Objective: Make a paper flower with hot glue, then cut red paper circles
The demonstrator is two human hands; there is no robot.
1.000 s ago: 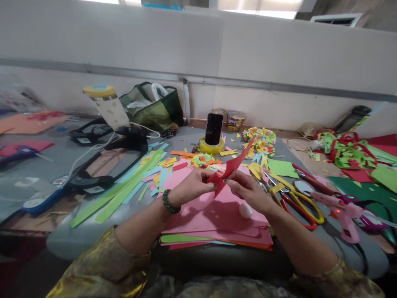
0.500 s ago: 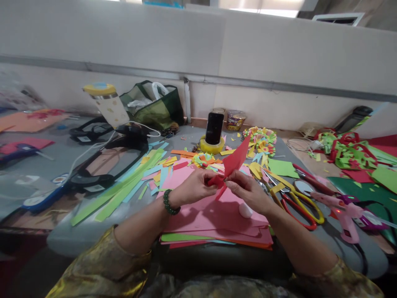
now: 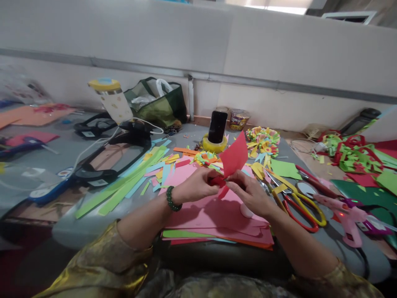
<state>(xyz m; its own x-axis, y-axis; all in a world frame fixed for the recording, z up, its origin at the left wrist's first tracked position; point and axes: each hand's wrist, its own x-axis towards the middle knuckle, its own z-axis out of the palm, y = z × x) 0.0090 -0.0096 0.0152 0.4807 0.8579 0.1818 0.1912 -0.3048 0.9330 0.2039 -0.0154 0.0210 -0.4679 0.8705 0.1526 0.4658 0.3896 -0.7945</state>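
A piece of red paper (image 3: 235, 155) stands up between my two hands, its lower part bunched or folded at my fingertips. My left hand (image 3: 200, 184), below a dark green bead bracelet (image 3: 173, 199), pinches the paper's folded end. Thumb and fingers of my right hand (image 3: 248, 190) close on the paper's lower edge, where the fingers hide part of it. Beneath both hands lies a stack of pink paper sheets (image 3: 198, 221), with green, blue and orange edges showing under it. A small white round object (image 3: 246, 210) rests on the stack below my right hand.
Scissors with red and yellow handles (image 3: 305, 209) and a pink glue gun (image 3: 344, 209) lie to the right. Green paper strips (image 3: 124, 182) spread leftward. A phone (image 3: 217, 126) leans on a yellow tape roll (image 3: 214, 144). Behind stand a tumbler (image 3: 113, 99) and a bag (image 3: 164, 103).
The red paper has turned so that more of its broad face shows. Both hands keep their hold on it. The whole view has shifted slightly.
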